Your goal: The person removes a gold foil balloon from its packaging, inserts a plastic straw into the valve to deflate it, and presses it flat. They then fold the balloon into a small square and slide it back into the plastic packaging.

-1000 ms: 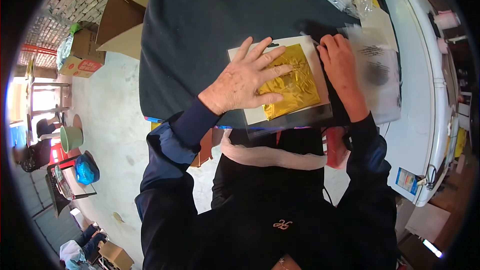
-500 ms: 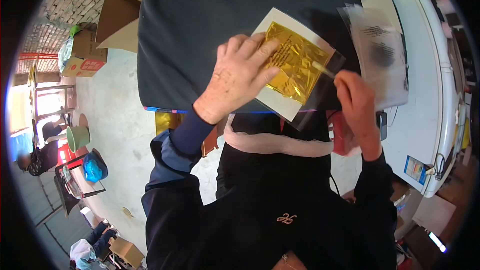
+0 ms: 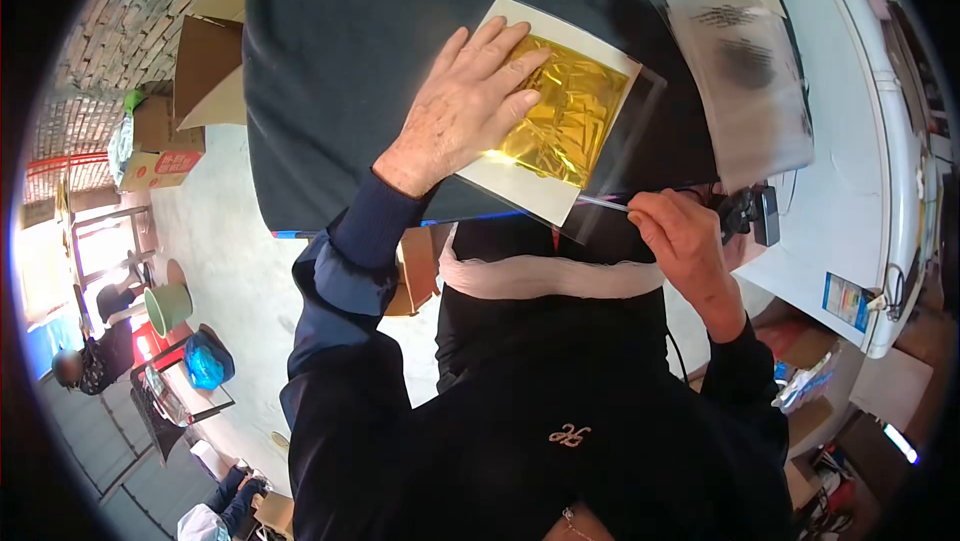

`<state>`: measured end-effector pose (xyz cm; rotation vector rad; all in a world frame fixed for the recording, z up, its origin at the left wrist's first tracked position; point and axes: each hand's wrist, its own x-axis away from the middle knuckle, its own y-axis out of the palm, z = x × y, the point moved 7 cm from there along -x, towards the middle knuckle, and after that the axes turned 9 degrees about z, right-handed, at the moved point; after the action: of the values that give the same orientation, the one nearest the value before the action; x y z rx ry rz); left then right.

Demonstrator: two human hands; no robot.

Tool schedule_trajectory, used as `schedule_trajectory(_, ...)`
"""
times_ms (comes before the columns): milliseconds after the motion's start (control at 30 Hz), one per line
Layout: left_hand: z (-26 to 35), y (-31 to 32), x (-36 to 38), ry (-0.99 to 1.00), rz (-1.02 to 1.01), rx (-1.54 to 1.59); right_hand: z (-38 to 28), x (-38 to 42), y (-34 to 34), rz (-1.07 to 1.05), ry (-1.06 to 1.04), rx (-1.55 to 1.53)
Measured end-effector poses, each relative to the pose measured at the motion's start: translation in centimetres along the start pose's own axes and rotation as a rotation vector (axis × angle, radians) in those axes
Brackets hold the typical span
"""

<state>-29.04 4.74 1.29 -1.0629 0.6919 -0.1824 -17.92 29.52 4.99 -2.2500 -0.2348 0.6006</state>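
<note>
A white card (image 3: pixel 553 203) with a shiny gold foil sheet (image 3: pixel 575 106) on it lies tilted on the black-covered table. Clear plastic film (image 3: pixel 645 101) shows past the card's right edge. My left hand (image 3: pixel 455 111) is spread flat over the left part of the foil and card. Just off the card's lower right corner, my right hand (image 3: pixel 685 241) pinches a thin pale stick (image 3: pixel 605 203). The stick's tip points left, right at the card's lower edge.
Stacked clear printed plastic bags (image 3: pixel 740 81) lie at the table's right, beside a white surface (image 3: pixel 845 91). A small dark device (image 3: pixel 766 216) stands near my right hand. Cardboard boxes (image 3: pixel 160 146) and a green bucket (image 3: pixel 168 309) are on the left. Two people sit farther off.
My right hand has moved down and left, taking the stick from the foil's right side to the card's lower corner. My left hand stays spread on the foil. The head view has shifted.
</note>
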Motion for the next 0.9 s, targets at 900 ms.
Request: schedule_trajectory(900,-0.2,0.1,0.0,0.017,0.085,0.015,-1.0,0.5,2.0,0.094,0.068,-0.093)
